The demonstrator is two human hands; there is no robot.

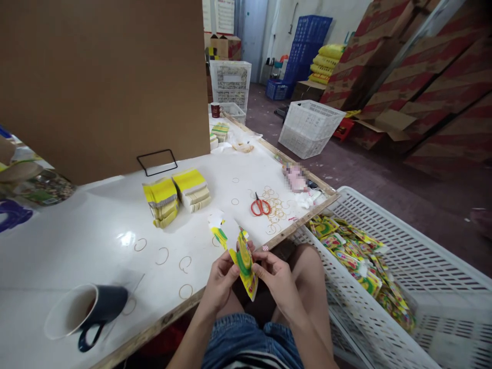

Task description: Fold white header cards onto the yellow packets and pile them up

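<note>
- Left hand and right hand, thumbs and fingers closed, pinch a yellow-green printed packet between them.
- Should either pinch slacken, it might drop onto the lap below the grip.

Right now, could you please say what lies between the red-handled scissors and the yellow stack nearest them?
Two thin loops, apparently rubber bands, lie on the tabletop between the scissors and that yellow stack, in the head view.

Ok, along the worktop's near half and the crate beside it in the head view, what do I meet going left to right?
Dark mug → left yellow bundle → right yellow bundle → left hand → yellow packet → right hand → white crate.
</note>
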